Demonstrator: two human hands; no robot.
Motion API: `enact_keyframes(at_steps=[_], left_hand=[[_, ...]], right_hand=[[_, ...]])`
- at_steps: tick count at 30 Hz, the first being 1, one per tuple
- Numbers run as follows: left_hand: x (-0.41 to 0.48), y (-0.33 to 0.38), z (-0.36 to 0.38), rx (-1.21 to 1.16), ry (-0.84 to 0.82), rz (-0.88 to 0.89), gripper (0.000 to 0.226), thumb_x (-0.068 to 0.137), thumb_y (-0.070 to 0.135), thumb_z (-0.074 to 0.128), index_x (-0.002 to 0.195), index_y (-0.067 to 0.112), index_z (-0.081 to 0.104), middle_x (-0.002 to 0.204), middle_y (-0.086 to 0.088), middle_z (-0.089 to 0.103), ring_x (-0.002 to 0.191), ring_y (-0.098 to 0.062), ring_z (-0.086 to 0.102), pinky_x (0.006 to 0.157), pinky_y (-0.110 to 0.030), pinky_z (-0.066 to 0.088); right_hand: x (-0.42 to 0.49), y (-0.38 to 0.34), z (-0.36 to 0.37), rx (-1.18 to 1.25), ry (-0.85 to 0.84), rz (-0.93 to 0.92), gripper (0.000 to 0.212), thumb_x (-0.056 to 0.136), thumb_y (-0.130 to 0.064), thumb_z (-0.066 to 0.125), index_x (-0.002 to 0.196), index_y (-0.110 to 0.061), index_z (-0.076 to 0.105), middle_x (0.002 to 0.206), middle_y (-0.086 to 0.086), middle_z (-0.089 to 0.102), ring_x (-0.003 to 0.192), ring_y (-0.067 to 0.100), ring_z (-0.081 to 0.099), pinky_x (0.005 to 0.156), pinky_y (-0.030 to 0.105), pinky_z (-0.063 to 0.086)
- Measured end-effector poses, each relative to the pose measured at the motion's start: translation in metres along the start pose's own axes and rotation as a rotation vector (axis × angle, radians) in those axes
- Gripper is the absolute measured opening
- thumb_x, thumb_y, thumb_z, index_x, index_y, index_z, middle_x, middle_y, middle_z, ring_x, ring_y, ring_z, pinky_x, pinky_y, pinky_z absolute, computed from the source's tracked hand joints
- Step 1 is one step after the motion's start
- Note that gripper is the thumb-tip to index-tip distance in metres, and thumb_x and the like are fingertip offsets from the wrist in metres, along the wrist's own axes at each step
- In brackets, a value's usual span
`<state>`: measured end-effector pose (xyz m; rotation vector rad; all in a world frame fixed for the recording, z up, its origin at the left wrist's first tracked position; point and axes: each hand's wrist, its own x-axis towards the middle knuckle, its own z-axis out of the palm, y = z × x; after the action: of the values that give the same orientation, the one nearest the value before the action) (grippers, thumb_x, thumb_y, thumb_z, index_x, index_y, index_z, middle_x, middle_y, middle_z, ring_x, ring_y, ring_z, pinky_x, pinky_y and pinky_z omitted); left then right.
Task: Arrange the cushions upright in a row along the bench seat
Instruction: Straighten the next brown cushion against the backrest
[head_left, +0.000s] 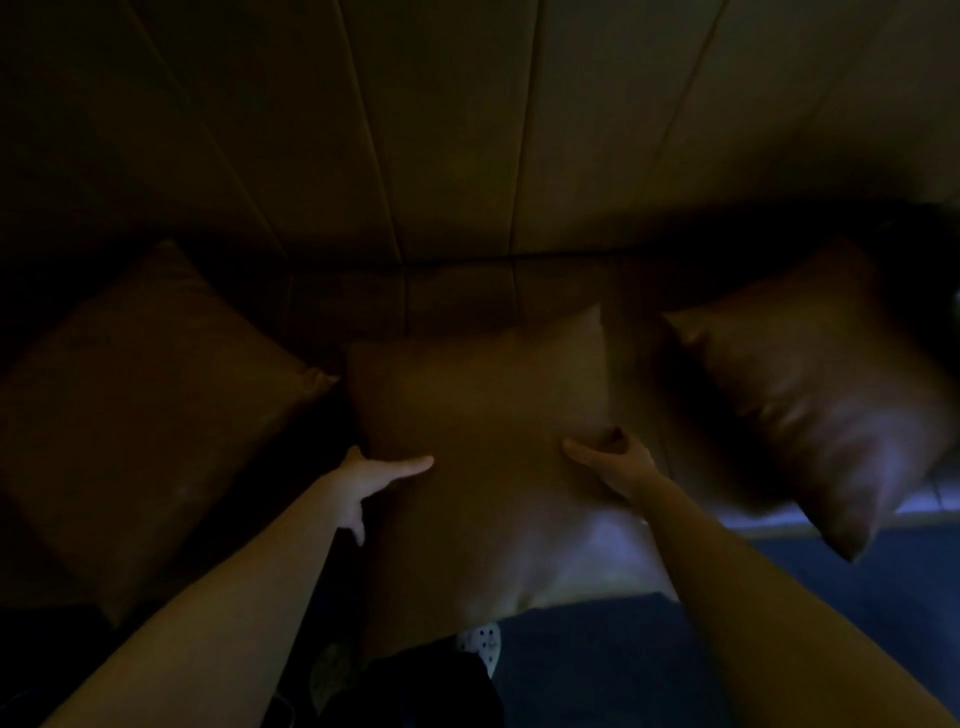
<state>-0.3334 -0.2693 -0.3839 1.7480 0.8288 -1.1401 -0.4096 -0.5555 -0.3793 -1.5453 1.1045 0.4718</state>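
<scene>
Gripping middle cushion (483, 415) (dim light), both hands.

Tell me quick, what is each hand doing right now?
Left hand: open, fingers spread against the middle cushion.
Right hand: closed on that cushion's right side.

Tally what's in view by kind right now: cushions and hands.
Cushions: 3 — left cushion, middle cushion, right cushion, all brown.
Hands: 2 — left hand and right hand, both on the middle cushion.
Total: 5
</scene>
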Motion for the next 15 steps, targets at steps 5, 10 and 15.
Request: enact_keyframes(at_steps=[5, 10, 15], left_hand=[[0.002, 0.004, 0.005, -0.033, 0.017, -0.017, 0.138, 0.057, 0.027, 0.093, 0.157, 0.029, -0.001, 0.164, -0.010, 0.011, 0.147, -0.045, 0.014, 0.103, -0.077, 0.022], [-0.011, 0.018, 0.004, -0.077, 0.010, -0.002, 0.132, 0.059, 0.022, 0.092, 0.158, 0.027, 0.004, 0.163, -0.011, 0.014, 0.147, -0.045, 0.015, 0.105, -0.076, 0.019], [-0.020, 0.042, -0.001, -0.126, -0.021, 0.102, 0.127, 0.062, 0.017, 0.091, 0.157, 0.030, 0.007, 0.163, -0.009, 0.017, 0.147, -0.043, 0.017, 0.107, -0.074, 0.019]], right_hand=[[0.005, 0.005, 0.000, 0.018, 0.080, 0.002, 0.111, 0.058, -0.034, 0.091, 0.150, -0.013, 0.032, 0.146, 0.014, 0.046, 0.128, 0.037, 0.051, 0.104, 0.051, 0.046], [0.002, -0.007, -0.003, 0.067, 0.090, -0.029, 0.111, 0.053, -0.029, 0.094, 0.147, -0.013, 0.037, 0.141, 0.015, 0.052, 0.122, 0.037, 0.056, 0.098, 0.053, 0.050], [0.000, -0.031, -0.010, 0.109, 0.108, -0.079, 0.103, 0.062, -0.019, 0.090, 0.149, -0.013, 0.034, 0.143, 0.016, 0.048, 0.126, 0.037, 0.051, 0.100, 0.049, 0.049]])
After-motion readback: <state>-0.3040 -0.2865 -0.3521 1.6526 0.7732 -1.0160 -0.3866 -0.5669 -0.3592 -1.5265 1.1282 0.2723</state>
